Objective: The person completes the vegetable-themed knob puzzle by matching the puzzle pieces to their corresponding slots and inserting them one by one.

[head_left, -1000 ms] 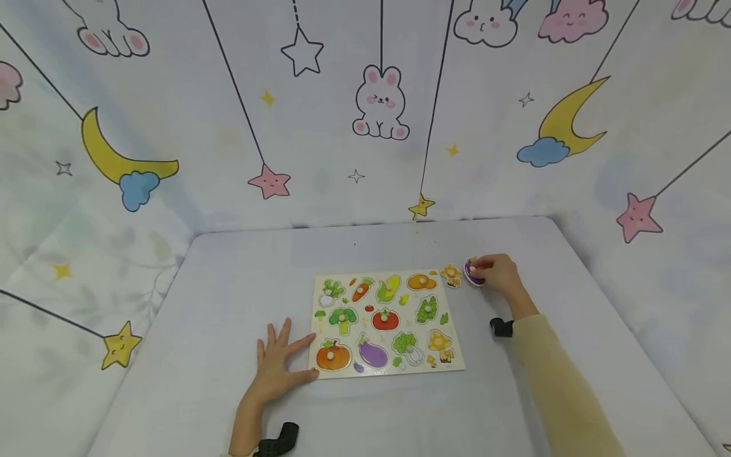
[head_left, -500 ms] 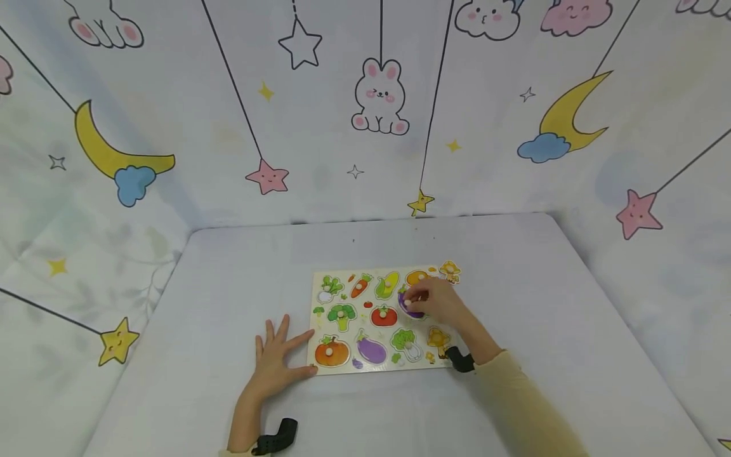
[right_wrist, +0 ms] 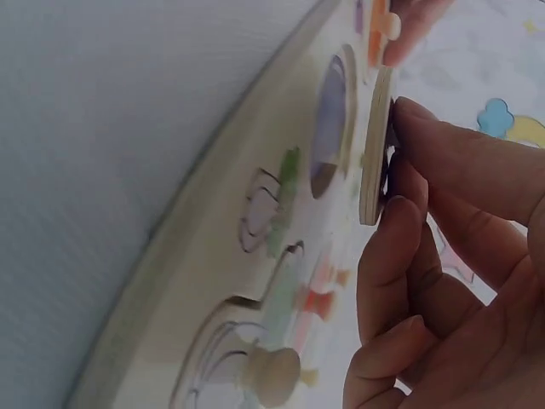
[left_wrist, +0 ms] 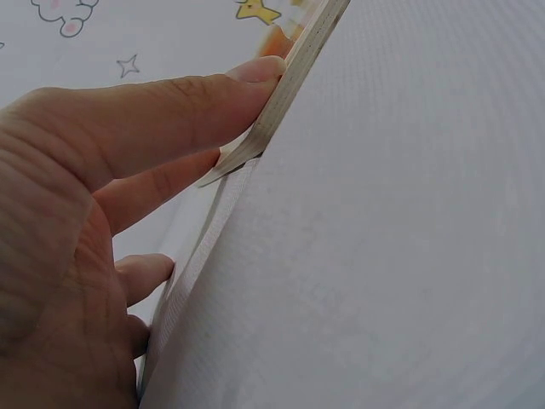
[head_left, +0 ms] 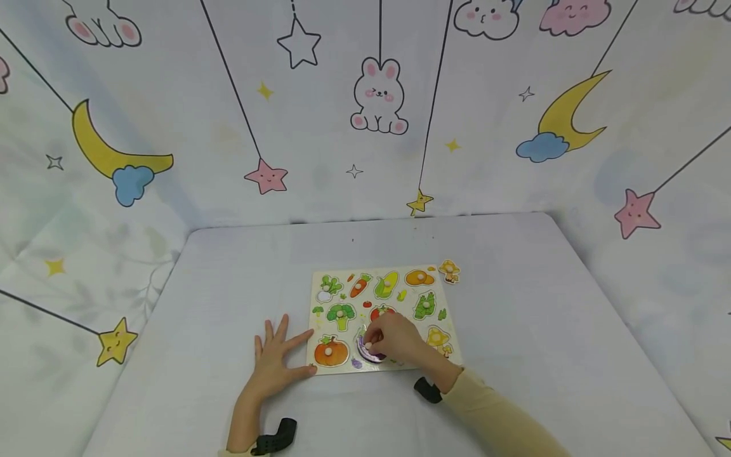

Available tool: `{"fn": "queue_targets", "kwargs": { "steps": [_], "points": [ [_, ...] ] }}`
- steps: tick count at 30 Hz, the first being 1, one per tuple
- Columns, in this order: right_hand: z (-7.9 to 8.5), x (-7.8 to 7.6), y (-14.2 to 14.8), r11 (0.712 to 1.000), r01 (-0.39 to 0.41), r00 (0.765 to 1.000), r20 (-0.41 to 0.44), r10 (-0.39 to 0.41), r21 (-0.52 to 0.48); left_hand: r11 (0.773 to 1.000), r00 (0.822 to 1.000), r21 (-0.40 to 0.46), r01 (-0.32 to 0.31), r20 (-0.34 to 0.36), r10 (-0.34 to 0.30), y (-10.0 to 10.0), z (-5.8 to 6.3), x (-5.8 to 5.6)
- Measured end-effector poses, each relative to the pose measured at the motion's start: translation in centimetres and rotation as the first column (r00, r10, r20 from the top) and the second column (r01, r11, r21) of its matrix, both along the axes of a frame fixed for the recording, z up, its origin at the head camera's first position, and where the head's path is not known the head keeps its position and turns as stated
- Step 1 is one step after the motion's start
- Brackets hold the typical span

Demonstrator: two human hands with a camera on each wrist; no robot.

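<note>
A wooden vegetable puzzle board (head_left: 354,339) lies on the white table. My right hand (head_left: 396,336) pinches a purple eggplant puzzle piece (head_left: 365,353) by its small knob, over the eggplant recess in the lower row. In the right wrist view the eggplant piece (right_wrist: 375,153) is seen edge-on, held just off the board, with the purple recess (right_wrist: 330,119) beside it. My left hand (head_left: 275,362) lies at the board's left side with fingers spread; thumb and index fingertip touch its edge. The left wrist view shows the thumb (left_wrist: 196,111) against that wooden edge.
A loose mushroom piece (head_left: 449,271) lies at the board's top right corner. Knobbed pieces such as the pumpkin (head_left: 331,352), broccoli (head_left: 341,315) and corn (head_left: 387,284) sit in the board. A printed cloth (head_left: 320,127) hangs behind the table.
My right hand has carried the eggplant piece from the table right of the board, leftward and nearer, to above the eggplant recess. The left hand keeps its place at the edge.
</note>
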State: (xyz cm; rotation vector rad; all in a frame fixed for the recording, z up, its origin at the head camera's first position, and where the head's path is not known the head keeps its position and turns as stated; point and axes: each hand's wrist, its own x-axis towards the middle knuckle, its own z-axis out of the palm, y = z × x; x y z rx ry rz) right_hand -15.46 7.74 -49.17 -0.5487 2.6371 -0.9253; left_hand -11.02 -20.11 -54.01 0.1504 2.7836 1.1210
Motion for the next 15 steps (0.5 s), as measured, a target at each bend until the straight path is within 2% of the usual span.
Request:
{"fn": "queue_targets", "kwargs": {
  "steps": [15],
  "points": [
    [-0.76, 0.09, -0.85, 1.000, -0.009, 1.000, 0.023, 0.008, 0.022, 1.000, 1.000, -0.005, 0.002, -0.005, -0.002, -0.06, 0.05, 0.04]
  ]
}}
